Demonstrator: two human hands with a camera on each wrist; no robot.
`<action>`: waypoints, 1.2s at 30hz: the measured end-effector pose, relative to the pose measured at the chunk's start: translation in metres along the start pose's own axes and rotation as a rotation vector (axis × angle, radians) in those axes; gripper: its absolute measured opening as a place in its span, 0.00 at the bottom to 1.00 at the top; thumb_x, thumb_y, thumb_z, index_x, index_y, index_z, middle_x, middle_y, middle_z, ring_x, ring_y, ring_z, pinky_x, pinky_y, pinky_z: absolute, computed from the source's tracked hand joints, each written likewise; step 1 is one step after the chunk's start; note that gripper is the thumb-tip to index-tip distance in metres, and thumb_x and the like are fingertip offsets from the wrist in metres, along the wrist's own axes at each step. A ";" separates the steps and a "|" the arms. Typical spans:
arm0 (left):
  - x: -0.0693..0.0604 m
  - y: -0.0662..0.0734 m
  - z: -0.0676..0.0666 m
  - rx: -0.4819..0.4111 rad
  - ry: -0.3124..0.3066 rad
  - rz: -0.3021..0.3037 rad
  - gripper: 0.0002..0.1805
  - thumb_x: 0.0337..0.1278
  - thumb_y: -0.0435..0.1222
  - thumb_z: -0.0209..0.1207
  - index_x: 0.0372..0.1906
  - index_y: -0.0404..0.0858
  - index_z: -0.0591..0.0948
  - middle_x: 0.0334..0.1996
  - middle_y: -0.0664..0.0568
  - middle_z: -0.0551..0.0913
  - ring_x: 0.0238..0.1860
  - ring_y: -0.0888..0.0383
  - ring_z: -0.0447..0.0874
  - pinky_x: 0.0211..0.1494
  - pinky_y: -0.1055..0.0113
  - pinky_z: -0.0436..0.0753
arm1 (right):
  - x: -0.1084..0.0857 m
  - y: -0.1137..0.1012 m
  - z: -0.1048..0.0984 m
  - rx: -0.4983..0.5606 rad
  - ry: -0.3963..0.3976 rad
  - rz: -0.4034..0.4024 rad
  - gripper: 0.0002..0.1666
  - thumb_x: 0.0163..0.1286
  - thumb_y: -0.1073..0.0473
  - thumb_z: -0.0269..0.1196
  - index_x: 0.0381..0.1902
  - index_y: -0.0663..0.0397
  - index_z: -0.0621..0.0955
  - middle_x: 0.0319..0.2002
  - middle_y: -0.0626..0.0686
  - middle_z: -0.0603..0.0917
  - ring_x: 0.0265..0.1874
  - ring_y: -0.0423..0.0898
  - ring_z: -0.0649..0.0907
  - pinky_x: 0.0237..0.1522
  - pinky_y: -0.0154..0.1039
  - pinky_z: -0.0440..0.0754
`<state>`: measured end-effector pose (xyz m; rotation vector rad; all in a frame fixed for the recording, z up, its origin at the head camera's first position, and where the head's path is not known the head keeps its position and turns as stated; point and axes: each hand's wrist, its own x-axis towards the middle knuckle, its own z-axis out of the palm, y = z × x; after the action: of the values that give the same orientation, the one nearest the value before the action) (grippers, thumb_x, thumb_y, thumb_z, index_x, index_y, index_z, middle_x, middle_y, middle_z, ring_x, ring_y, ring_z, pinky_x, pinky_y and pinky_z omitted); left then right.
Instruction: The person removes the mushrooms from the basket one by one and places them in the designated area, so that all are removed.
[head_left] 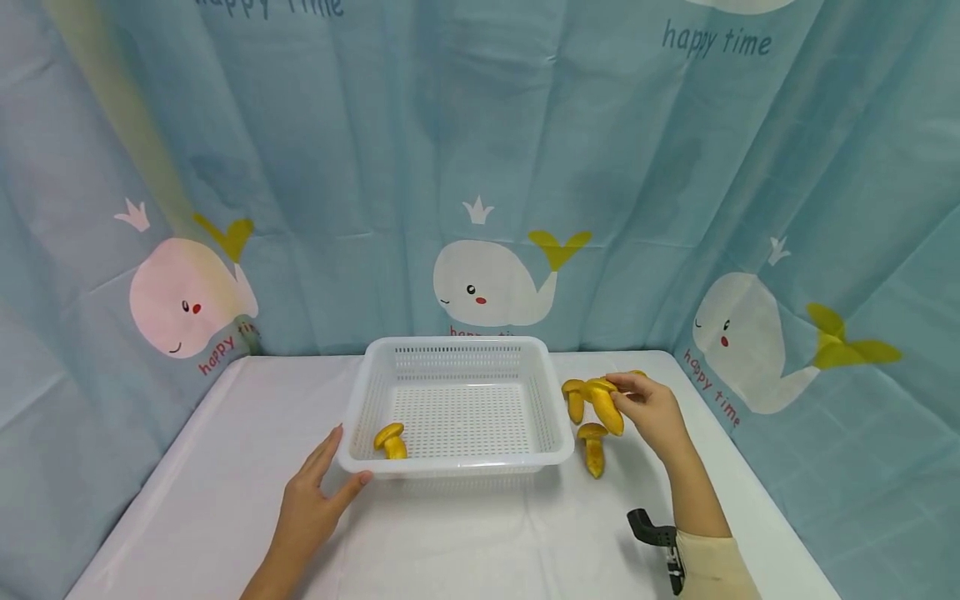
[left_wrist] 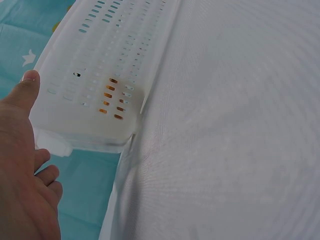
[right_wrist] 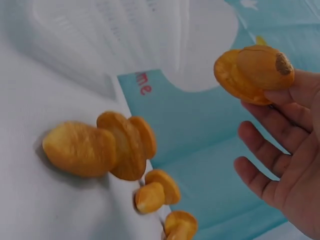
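yellow mushrooms (head_left: 607,411), whale-printed light-blue curtain (head_left: 337,267)

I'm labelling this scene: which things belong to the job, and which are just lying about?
In the job:
white basket, left hand at its corner
held mushroom, in right hand
second mushroom inside the basket
loose mushrooms beside it

Just around:
whale-print curtain
black bracket at right wrist

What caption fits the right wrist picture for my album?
A right hand holds a yellow, thick-stemmed mushroom; more mushrooms lie on the white table.

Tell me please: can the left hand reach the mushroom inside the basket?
Probably yes: the left hand is beside the basket, near the mushroom, and the open top leaves a way over the rim.
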<state>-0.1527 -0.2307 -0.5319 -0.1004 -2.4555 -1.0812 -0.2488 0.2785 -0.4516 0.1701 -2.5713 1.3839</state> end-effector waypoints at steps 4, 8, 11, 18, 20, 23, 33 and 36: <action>0.000 0.000 0.000 0.003 0.000 0.005 0.52 0.51 0.47 0.77 0.80 0.49 0.62 0.75 0.44 0.69 0.73 0.38 0.69 0.64 0.41 0.76 | 0.001 0.010 -0.005 0.004 -0.018 0.027 0.20 0.76 0.53 0.64 0.61 0.52 0.83 0.56 0.59 0.84 0.49 0.54 0.84 0.45 0.25 0.83; 0.000 0.000 0.000 0.006 -0.004 0.001 0.52 0.52 0.48 0.76 0.80 0.48 0.62 0.76 0.44 0.68 0.74 0.38 0.68 0.65 0.41 0.76 | 0.001 0.021 -0.010 -0.032 -0.032 0.082 0.20 0.77 0.54 0.62 0.62 0.54 0.82 0.58 0.60 0.84 0.54 0.56 0.83 0.48 0.25 0.83; 0.000 0.001 0.001 0.010 -0.011 -0.006 0.52 0.52 0.49 0.76 0.80 0.48 0.62 0.76 0.43 0.67 0.74 0.37 0.68 0.65 0.39 0.76 | 0.002 0.032 -0.012 -0.077 -0.049 0.121 0.21 0.77 0.55 0.61 0.63 0.56 0.81 0.59 0.60 0.83 0.56 0.56 0.82 0.51 0.31 0.85; 0.000 0.003 0.000 0.010 -0.002 0.004 0.52 0.52 0.47 0.76 0.80 0.43 0.63 0.75 0.40 0.68 0.73 0.35 0.69 0.64 0.40 0.76 | 0.004 0.055 -0.013 -0.072 -0.071 0.199 0.21 0.76 0.59 0.60 0.64 0.58 0.81 0.61 0.61 0.83 0.60 0.56 0.81 0.59 0.44 0.85; 0.000 0.003 0.000 0.009 -0.002 0.006 0.52 0.52 0.47 0.76 0.80 0.43 0.63 0.75 0.40 0.68 0.73 0.35 0.69 0.64 0.40 0.76 | 0.004 0.061 -0.013 -0.065 -0.082 0.223 0.22 0.76 0.60 0.60 0.65 0.58 0.80 0.61 0.62 0.82 0.60 0.56 0.80 0.60 0.44 0.84; -0.001 0.004 0.000 0.009 -0.002 0.005 0.52 0.52 0.47 0.76 0.80 0.44 0.63 0.75 0.41 0.68 0.73 0.36 0.69 0.64 0.41 0.76 | 0.004 0.068 -0.013 -0.057 -0.099 0.251 0.22 0.76 0.61 0.59 0.65 0.59 0.80 0.61 0.63 0.82 0.60 0.56 0.81 0.61 0.47 0.83; -0.001 0.006 -0.001 0.018 -0.001 0.000 0.51 0.52 0.46 0.76 0.80 0.43 0.63 0.75 0.41 0.68 0.72 0.34 0.69 0.63 0.39 0.76 | 0.003 0.089 -0.009 -0.056 -0.122 0.300 0.22 0.74 0.64 0.60 0.63 0.62 0.80 0.62 0.65 0.81 0.64 0.61 0.78 0.69 0.59 0.76; -0.001 0.006 -0.001 0.018 -0.003 -0.004 0.51 0.53 0.46 0.76 0.80 0.43 0.63 0.75 0.41 0.68 0.72 0.34 0.69 0.63 0.39 0.76 | 0.003 0.092 -0.008 -0.061 -0.128 0.292 0.22 0.73 0.64 0.60 0.63 0.63 0.81 0.62 0.66 0.81 0.64 0.62 0.78 0.69 0.59 0.76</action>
<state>-0.1504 -0.2266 -0.5276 -0.0916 -2.4688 -1.0620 -0.2695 0.3360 -0.5206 -0.1380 -2.8303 1.4270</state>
